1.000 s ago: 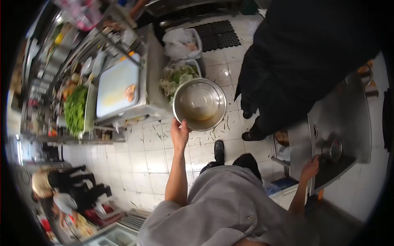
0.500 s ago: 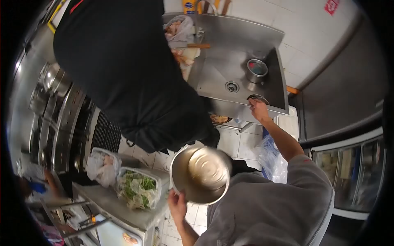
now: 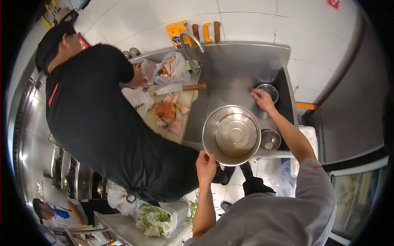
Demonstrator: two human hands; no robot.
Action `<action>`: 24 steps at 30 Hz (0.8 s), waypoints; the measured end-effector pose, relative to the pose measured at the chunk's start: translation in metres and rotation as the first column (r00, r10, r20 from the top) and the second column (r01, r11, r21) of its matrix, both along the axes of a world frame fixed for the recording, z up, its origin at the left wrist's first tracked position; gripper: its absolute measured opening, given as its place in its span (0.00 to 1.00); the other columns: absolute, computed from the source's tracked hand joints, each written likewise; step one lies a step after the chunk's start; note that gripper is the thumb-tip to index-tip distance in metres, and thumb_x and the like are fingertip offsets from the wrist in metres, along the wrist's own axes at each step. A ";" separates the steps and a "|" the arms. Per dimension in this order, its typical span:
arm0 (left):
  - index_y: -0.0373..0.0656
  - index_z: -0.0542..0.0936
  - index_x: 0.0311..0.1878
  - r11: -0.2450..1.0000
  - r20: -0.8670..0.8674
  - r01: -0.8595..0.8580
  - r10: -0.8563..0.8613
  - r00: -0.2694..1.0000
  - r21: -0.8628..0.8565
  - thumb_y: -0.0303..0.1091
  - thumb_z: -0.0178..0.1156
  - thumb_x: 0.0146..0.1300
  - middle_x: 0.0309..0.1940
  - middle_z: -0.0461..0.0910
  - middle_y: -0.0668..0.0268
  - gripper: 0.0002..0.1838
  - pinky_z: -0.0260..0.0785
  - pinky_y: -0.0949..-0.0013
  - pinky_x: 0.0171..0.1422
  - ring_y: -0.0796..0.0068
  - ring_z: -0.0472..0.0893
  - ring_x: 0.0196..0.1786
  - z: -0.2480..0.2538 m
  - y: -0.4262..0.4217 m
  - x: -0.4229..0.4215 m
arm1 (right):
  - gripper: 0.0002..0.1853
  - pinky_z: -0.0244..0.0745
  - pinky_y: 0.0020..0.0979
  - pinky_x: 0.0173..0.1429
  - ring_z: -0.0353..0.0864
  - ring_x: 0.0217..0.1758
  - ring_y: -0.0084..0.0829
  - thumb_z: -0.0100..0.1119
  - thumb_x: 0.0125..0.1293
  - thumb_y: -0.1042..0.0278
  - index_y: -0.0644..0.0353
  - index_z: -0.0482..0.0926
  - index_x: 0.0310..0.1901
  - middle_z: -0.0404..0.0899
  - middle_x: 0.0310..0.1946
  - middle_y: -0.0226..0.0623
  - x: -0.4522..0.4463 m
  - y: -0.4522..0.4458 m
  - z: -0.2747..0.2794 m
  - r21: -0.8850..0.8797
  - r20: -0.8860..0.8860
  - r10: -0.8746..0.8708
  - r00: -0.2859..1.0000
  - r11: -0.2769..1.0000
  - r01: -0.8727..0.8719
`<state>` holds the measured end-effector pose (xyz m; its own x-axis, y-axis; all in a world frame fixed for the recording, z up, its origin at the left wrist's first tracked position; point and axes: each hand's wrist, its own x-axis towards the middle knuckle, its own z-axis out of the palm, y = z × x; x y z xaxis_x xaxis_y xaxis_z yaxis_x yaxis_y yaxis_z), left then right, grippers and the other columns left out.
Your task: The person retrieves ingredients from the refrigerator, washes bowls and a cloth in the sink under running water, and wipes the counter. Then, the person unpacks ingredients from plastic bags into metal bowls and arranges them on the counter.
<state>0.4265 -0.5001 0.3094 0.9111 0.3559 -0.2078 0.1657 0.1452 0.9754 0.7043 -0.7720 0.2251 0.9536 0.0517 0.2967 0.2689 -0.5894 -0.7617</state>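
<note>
My left hand (image 3: 206, 167) grips the near left rim of a large round metal bowl (image 3: 236, 133), which is held over the front edge of the steel sink (image 3: 221, 92). A little cloudy liquid shows in the bottom of the bowl. My right hand (image 3: 263, 100) is over the right part of the sink, its fingers at the rim of a small metal pot (image 3: 269, 91). The fingers are bent together, and whether they grip the pot is unclear. Another small metal bowl (image 3: 270, 140) rests in the sink's near right corner.
A co-worker in black (image 3: 111, 119) leans over a cutting board (image 3: 185, 127) with meat (image 3: 165, 110) and a cleaver (image 3: 169, 89), left of the sink. The faucet (image 3: 192, 39) stands behind. A tub of greens (image 3: 154, 219) sits lower left. Another person (image 3: 55, 213) is farther left.
The view has turned toward the sink. The large bowl has moved from above the floor to the sink's front edge. My right hand has gone from the sink's front edge to the small pot.
</note>
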 end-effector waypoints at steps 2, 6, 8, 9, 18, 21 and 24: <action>0.33 0.73 0.31 0.976 -0.087 -0.003 0.022 0.996 0.217 0.34 0.58 0.63 0.22 0.78 0.60 0.12 0.74 0.69 0.29 0.75 0.79 0.25 -0.028 -0.009 0.037 | 0.25 0.75 0.27 0.34 0.79 0.32 0.25 0.58 0.66 0.50 0.62 0.76 0.55 0.79 0.43 0.35 0.081 0.035 -0.001 0.141 0.004 0.062 0.998 0.988 -0.062; 0.32 0.74 0.32 0.939 -0.253 -0.002 0.094 0.963 0.343 0.37 0.58 0.60 0.22 0.79 0.51 0.15 0.73 0.61 0.34 0.65 0.84 0.29 -0.055 -0.031 0.113 | 0.33 0.78 0.34 0.42 0.81 0.44 0.38 0.57 0.63 0.43 0.63 0.71 0.60 0.76 0.56 0.43 0.161 0.137 0.052 0.371 -0.370 0.245 0.896 0.923 -0.099; 0.32 0.74 0.32 0.836 -0.264 0.035 0.133 0.955 0.548 0.36 0.58 0.60 0.24 0.80 0.51 0.13 0.75 0.60 0.34 0.61 0.85 0.31 -0.102 -0.029 0.144 | 0.34 0.78 0.32 0.39 0.81 0.43 0.35 0.56 0.63 0.42 0.65 0.71 0.59 0.75 0.56 0.44 0.204 0.178 0.043 0.433 -0.297 0.235 0.925 0.897 -0.089; 0.31 0.74 0.31 0.836 -0.286 0.067 0.111 0.952 0.545 0.35 0.58 0.60 0.25 0.81 0.50 0.13 0.76 0.62 0.32 0.60 0.85 0.29 -0.111 -0.029 0.159 | 0.34 0.78 0.31 0.37 0.82 0.39 0.33 0.56 0.63 0.41 0.67 0.72 0.56 0.77 0.53 0.44 0.219 0.197 0.041 0.507 -0.246 0.319 0.915 0.847 -0.159; 0.24 0.72 0.48 0.990 -0.578 0.001 0.080 0.812 0.138 0.29 0.53 0.63 0.41 0.80 0.49 0.16 0.81 0.65 0.32 0.58 0.85 0.33 -0.188 -0.020 0.270 | 0.15 0.75 0.28 0.30 0.81 0.23 0.26 0.61 0.61 0.59 0.67 0.83 0.33 0.82 0.21 0.36 0.218 0.178 -0.010 0.102 -0.429 0.461 0.777 0.879 -0.466; 0.29 0.67 0.57 0.995 -0.647 -0.082 0.094 0.757 0.049 0.29 0.51 0.65 0.50 0.75 0.48 0.20 0.81 0.63 0.39 0.59 0.82 0.46 -0.196 -0.029 0.299 | 0.13 0.75 0.27 0.33 0.81 0.25 0.24 0.59 0.63 0.63 0.66 0.83 0.35 0.82 0.23 0.36 0.190 0.159 -0.058 0.290 -0.497 0.555 0.666 0.830 -0.476; 0.28 0.68 0.54 0.974 -0.632 -0.217 0.207 0.747 0.063 0.30 0.54 0.63 0.49 0.75 0.48 0.19 0.80 0.60 0.39 0.59 0.81 0.45 -0.235 -0.030 0.313 | 0.12 0.76 0.26 0.36 0.81 0.28 0.22 0.57 0.65 0.65 0.67 0.82 0.36 0.83 0.25 0.37 0.168 0.150 -0.062 0.474 -0.550 0.585 0.596 0.806 -0.355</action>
<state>0.7397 -0.5303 0.0741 0.4728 0.5168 -0.7137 0.7051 0.2640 0.6582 0.8721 -0.6218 0.1633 0.7635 0.5740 -0.2959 -0.1796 -0.2515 -0.9511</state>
